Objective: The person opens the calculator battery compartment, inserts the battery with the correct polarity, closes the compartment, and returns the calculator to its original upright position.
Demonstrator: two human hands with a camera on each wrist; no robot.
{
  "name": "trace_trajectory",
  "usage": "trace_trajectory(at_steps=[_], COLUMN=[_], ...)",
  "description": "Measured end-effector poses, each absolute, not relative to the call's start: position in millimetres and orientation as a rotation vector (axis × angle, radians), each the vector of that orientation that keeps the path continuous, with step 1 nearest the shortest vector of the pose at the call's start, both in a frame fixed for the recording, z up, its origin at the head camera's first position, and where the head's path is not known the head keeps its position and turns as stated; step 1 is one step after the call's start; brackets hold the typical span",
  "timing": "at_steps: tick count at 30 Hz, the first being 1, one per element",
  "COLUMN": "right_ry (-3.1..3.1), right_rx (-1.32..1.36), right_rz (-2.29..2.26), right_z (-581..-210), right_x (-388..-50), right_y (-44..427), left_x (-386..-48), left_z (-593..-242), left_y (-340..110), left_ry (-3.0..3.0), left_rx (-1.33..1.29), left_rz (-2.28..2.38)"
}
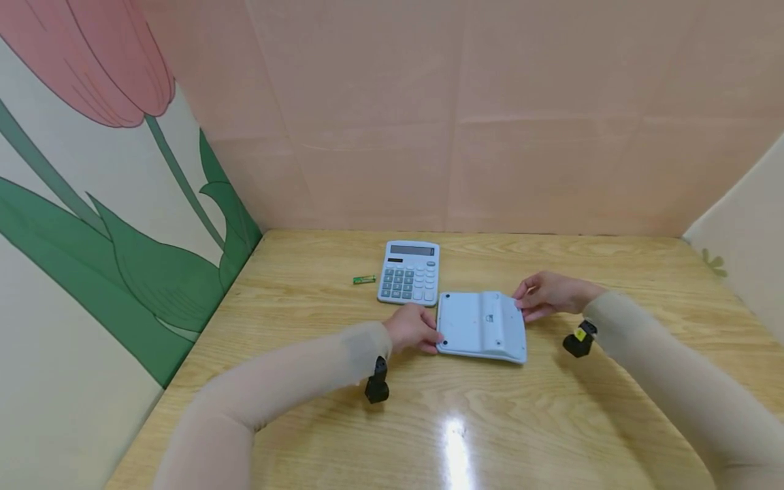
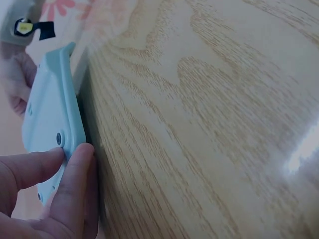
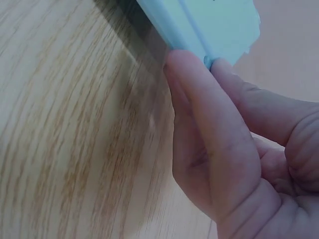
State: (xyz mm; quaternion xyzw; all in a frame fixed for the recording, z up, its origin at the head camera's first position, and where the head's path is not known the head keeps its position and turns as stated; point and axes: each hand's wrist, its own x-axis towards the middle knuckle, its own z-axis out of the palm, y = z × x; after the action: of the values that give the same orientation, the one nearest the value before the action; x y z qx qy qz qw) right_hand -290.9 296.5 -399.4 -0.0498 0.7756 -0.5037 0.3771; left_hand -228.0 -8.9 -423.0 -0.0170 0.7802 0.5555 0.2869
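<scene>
A light blue calculator (image 1: 463, 323) is turned back side up, its raised ridge and corner screws showing. My left hand (image 1: 414, 329) pinches its near left corner between thumb and fingers. At the opposite side, my right hand (image 1: 549, 295) pinches the far right corner. In the left wrist view the calculator (image 2: 52, 107) stands slightly off the table along its edge. The right wrist view shows thumb and forefinger on the calculator's corner (image 3: 219, 30). Its keys and display face down, hidden.
A second calculator (image 1: 408, 272) lies face up behind, its keys and screen showing. Left of it is a small green battery (image 1: 364, 279). The wooden table (image 1: 306, 272) meets a pinkish wall (image 1: 453, 136) at the back and a tulip-patterned wall (image 1: 153, 272) on the left.
</scene>
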Motion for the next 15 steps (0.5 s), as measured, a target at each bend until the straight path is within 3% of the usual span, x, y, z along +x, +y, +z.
trace_trajectory(at_steps=[15], right_ry=[2.038], right_rx=[-0.106], right_rz=[-1.237], right_z=[-403.1], right_x=[-294.3], right_y=[293.2], left_x=[-227.4], left_z=[-419.2], left_y=[-5.4], left_ry=[2.125], left_rx=[-0.05], left_rz=[1.429])
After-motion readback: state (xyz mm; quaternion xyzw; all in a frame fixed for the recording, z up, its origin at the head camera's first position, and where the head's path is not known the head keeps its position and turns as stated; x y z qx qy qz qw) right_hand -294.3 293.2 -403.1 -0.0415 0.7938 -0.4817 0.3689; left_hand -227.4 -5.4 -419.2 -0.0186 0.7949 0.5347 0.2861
